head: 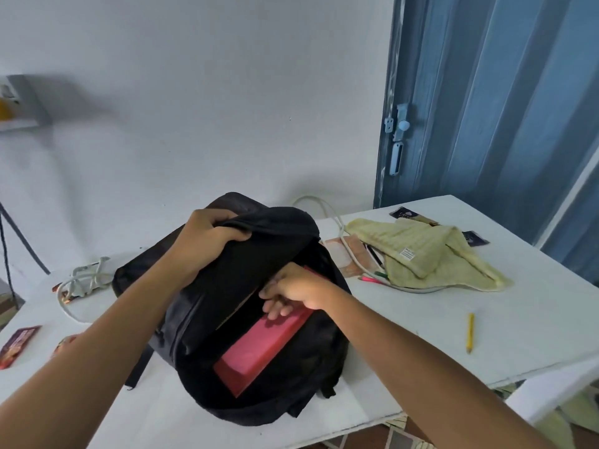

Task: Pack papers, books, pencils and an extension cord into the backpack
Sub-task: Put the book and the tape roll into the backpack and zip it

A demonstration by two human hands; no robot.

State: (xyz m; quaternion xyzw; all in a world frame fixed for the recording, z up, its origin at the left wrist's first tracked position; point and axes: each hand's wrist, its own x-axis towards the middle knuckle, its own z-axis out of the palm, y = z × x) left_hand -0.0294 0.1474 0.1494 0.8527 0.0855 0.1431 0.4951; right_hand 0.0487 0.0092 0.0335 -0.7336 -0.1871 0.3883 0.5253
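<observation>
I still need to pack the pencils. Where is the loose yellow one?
In the head view the yellow pencil lies alone on the white table, right of the black backpack and nearer the front edge than the yellow-green towel.

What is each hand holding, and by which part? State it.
Left hand grips the black backpack by its opened top flap. Right hand presses the pink book at its upper end, inside the backpack.

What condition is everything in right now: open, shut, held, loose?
Backpack: open, on the table.
Left hand: grips the backpack's flap.
Right hand: fingers on the red book.
Red book: partly inside the backpack.
Yellow pencil: loose on table.
Towel: crumpled.
Blue door: shut.
</observation>
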